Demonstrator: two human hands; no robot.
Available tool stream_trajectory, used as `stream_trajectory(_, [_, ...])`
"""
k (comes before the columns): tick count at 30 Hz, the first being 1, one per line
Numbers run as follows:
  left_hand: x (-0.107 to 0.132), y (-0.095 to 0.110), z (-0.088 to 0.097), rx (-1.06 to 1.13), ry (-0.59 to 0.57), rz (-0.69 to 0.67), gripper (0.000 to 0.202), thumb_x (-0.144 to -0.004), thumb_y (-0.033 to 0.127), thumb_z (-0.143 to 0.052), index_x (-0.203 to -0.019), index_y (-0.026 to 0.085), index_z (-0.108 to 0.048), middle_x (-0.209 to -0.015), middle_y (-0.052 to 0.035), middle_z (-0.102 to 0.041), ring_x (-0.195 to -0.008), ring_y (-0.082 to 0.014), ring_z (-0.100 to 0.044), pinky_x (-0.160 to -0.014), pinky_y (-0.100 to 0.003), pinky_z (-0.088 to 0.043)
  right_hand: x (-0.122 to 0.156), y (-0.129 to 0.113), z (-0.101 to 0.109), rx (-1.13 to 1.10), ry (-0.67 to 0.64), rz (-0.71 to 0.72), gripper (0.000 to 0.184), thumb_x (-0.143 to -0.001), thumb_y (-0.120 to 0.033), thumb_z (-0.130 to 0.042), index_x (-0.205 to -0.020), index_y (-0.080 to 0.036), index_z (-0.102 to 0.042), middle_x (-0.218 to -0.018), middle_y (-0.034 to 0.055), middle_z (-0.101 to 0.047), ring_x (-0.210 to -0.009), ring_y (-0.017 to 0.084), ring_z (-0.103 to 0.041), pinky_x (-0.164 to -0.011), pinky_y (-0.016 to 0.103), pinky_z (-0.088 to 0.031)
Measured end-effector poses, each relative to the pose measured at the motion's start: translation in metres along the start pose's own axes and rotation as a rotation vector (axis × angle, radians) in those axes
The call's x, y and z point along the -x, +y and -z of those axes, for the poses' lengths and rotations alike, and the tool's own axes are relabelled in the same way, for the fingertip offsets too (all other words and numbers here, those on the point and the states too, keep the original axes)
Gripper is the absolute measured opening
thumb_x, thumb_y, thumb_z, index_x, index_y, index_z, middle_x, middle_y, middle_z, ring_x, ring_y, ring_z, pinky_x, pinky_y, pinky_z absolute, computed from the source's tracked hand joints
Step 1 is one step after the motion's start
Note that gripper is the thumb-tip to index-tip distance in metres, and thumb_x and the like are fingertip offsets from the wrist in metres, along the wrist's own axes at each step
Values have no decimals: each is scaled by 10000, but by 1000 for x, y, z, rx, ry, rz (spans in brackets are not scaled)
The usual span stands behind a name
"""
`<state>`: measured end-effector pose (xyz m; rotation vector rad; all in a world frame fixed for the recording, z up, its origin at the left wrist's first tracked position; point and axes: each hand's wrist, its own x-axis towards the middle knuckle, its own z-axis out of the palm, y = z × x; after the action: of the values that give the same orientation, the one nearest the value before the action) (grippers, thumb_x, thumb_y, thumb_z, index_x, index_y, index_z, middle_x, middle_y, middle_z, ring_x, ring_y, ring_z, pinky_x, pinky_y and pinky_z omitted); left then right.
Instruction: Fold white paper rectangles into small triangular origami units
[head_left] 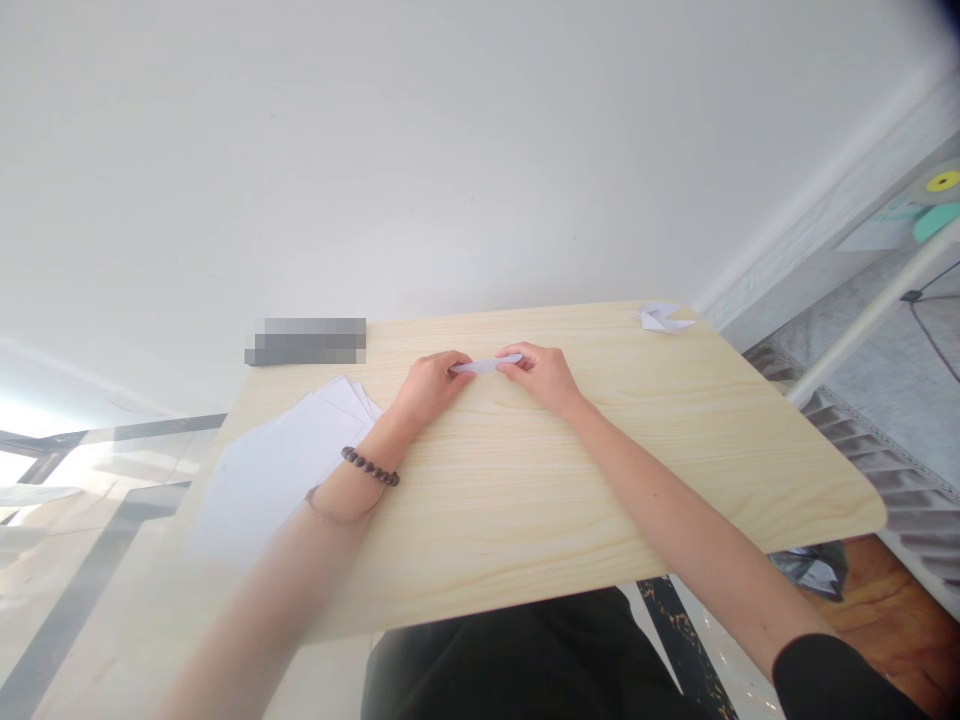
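A narrow folded strip of white paper (487,366) stretches between my two hands over the middle of the wooden table (480,520). My left hand (436,385) pinches its left end between thumb and fingers; a dark bead bracelet circles that wrist. At the other end, my right hand (541,372) grips the paper the same way. The strip looks level and lies just above or on the tabletop; I cannot tell which. Parts of both ends are hidden by my fingers.
Loose sheets of white paper (277,470) lie fanned out beside my left forearm. Folded white paper pieces (660,318) rest at the far right corner. A blurred grey block (307,342) covers the far left corner. A white wall (450,150) rises behind the table.
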<state>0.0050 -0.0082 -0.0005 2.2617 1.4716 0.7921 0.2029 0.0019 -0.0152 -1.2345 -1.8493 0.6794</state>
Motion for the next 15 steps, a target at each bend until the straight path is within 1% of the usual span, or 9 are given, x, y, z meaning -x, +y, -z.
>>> stream_trajectory(5, [-1, 1, -1, -73, -21, -5, 222, -791, 272, -446, -897, 194, -626, -804, -34, -667, -706, -177, -589, -682, -272, -424, -1, -4, -3, 50, 4, 43, 155, -758, -304, -545, -823, -203, -643, -734, 3, -654, -592, 119, -572, -613, 251, -449])
stream_trajectory(9, [-2, 0, -2, -107, -12, 9, 228, -797, 286, -437, -900, 203, -623, -767, -29, -660, -704, -183, -590, -656, -275, -419, -2, -4, -4, 83, 3, 47, 157, -763, -307, -535, -825, -203, -635, -716, -3, -643, -572, 109, -547, -596, 242, -431])
stream_trajectory(12, [-1, -2, -1, -91, 16, 37, 210, -794, 307, -458, -884, 215, -624, -779, -18, -662, -706, -174, -590, -666, -269, -420, -1, -2, -3, 79, 4, 33, 169, -758, -324, -542, -825, -200, -634, -715, -2, -641, -572, 110, -541, -586, 240, -424])
stream_trajectory(15, [0, -3, 0, -22, 57, 51, 209, -798, 321, -474, -928, 228, -609, -823, -1, -669, -679, -147, -581, -679, -257, -424, -1, -1, -2, 48, 24, 34, 175, -749, -334, -555, -840, -204, -629, -784, 3, -649, -584, 106, -537, -599, 238, -427])
